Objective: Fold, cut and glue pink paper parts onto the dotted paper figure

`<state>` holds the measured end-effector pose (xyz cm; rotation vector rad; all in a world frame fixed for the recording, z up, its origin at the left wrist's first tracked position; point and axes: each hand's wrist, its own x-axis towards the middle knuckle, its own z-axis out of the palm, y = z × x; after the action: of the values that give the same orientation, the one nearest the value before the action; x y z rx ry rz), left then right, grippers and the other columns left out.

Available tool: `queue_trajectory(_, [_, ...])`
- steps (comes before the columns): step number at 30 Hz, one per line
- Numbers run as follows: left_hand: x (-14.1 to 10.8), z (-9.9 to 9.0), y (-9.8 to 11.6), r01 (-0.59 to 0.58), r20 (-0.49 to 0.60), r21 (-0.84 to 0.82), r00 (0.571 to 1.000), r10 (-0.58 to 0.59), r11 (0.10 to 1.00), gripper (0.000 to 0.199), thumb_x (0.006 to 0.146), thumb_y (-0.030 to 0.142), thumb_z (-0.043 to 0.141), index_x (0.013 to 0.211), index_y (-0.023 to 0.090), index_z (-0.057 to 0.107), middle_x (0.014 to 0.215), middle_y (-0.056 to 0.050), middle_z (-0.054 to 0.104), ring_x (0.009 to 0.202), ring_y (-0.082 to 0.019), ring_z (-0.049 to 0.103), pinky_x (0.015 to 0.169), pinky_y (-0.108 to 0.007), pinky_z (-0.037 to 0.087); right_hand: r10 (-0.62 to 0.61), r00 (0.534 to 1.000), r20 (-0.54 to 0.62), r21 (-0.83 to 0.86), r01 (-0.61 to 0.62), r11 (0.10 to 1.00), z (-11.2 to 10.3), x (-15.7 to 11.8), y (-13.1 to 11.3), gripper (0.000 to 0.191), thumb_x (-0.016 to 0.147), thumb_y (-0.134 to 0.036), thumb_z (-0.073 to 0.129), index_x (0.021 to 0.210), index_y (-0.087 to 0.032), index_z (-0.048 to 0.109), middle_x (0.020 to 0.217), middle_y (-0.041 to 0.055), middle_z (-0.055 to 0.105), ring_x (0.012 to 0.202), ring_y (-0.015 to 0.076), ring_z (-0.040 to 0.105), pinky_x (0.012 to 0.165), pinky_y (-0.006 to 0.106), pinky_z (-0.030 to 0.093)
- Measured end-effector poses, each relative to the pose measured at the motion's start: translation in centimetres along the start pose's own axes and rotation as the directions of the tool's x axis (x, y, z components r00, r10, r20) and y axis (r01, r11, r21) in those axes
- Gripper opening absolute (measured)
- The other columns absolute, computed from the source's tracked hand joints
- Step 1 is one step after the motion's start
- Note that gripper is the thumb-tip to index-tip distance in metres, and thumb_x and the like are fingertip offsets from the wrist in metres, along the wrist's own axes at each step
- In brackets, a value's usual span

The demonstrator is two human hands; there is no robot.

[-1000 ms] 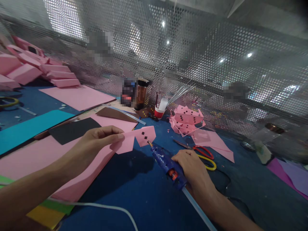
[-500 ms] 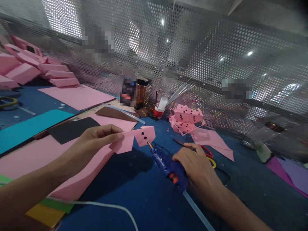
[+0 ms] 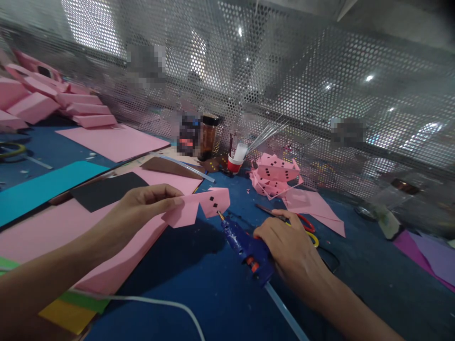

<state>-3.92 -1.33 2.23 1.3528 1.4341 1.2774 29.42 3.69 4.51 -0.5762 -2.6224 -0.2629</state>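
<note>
My left hand [image 3: 152,202] pinches a small folded pink paper piece [image 3: 190,208] between thumb and fingers, held above the blue table. Small black squares mark the piece's right-hand flap. My right hand [image 3: 289,241] is wrapped round a blue hot glue gun [image 3: 245,248]. Its metal nozzle meets the lower edge of that flap, by a black spot; whether glue is coming out is too small to see. A long clear glue stick [image 3: 284,310] sticks out of the gun's back end. Behind my right hand lie scissors with red and yellow handles [image 3: 311,237], partly hidden.
Pink sheets [image 3: 46,237] and a black sheet [image 3: 110,191] lie at left, with a teal strip [image 3: 53,189]. Dotted pink paper pieces [image 3: 273,175] are heaped behind, near a red-and-white cup [image 3: 235,163] and a brown jar [image 3: 209,137]. A white cord [image 3: 159,301] crosses the front. Perforated metal stands behind.
The glue gun and my right hand have shifted very slightly left, the gun's back end most. The paper piece in my left hand has barely moved.
</note>
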Motion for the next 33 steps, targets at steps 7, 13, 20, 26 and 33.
queue_trajectory(7, [-0.1,0.0,0.0,0.012,-0.006,0.001,1.000,-0.012,1.000,0.022,0.088,0.045,0.073,0.087,0.022,0.074,0.070,0.002,0.062,0.068,-0.014,0.052,0.067,-0.027,0.038,-0.002,1.000,0.012,-0.029,0.003,1.000,0.2,-0.1,0.0,0.027,0.105,-0.013,0.035,0.097,-0.019,0.061,0.084,0.0028,0.067,0.078,0.0193,0.063,0.104,0.047,0.035])
queue_trajectory(13, [0.1,0.0,-0.2,0.034,-0.003,-0.018,0.999,-0.034,0.999,0.023,0.087,0.046,0.075,0.087,0.022,0.074,0.071,0.002,0.063,0.068,-0.014,0.052,0.066,-0.027,0.037,0.001,1.000,0.016,-0.034,0.000,0.999,0.5,-0.2,0.1,0.026,0.104,-0.012,0.037,0.097,-0.018,0.062,0.084,0.0028,0.067,0.078,0.0198,0.062,0.104,0.049,0.036])
queue_trajectory(20, [0.0,-0.1,-0.4,0.023,-0.008,-0.016,1.000,-0.023,1.000,0.022,0.086,0.044,0.074,0.088,0.022,0.075,0.071,0.002,0.063,0.068,-0.015,0.053,0.066,-0.028,0.038,0.001,1.000,0.006,-0.042,0.000,0.999,0.7,-0.2,0.3,0.027,0.105,-0.013,0.035,0.098,-0.019,0.061,0.084,0.0028,0.067,0.078,0.0198,0.062,0.104,0.049,0.037])
queue_trajectory(26, [-0.3,0.4,0.8,0.043,0.003,-0.016,0.999,-0.043,0.999,0.018,0.087,0.041,0.073,0.088,0.023,0.074,0.072,0.002,0.063,0.070,-0.015,0.053,0.068,-0.028,0.038,0.001,1.000,0.016,-0.043,0.000,0.999,0.9,-0.2,0.3,0.030,0.104,-0.011,0.033,0.097,-0.018,0.060,0.083,0.0033,0.066,0.078,0.0200,0.062,0.103,0.050,0.038])
queue_trajectory(33, [-0.3,0.5,1.0,0.057,0.013,-0.022,0.998,-0.057,0.998,0.025,0.086,0.048,0.073,0.083,0.023,0.073,0.071,0.002,0.061,0.069,-0.016,0.052,0.067,-0.029,0.038,0.009,1.000,-0.025,0.027,-0.008,1.000,0.7,-0.3,0.1,0.020,0.099,-0.009,0.042,0.101,-0.019,0.059,0.087,0.0029,0.067,0.081,0.0199,0.062,0.103,0.048,0.038])
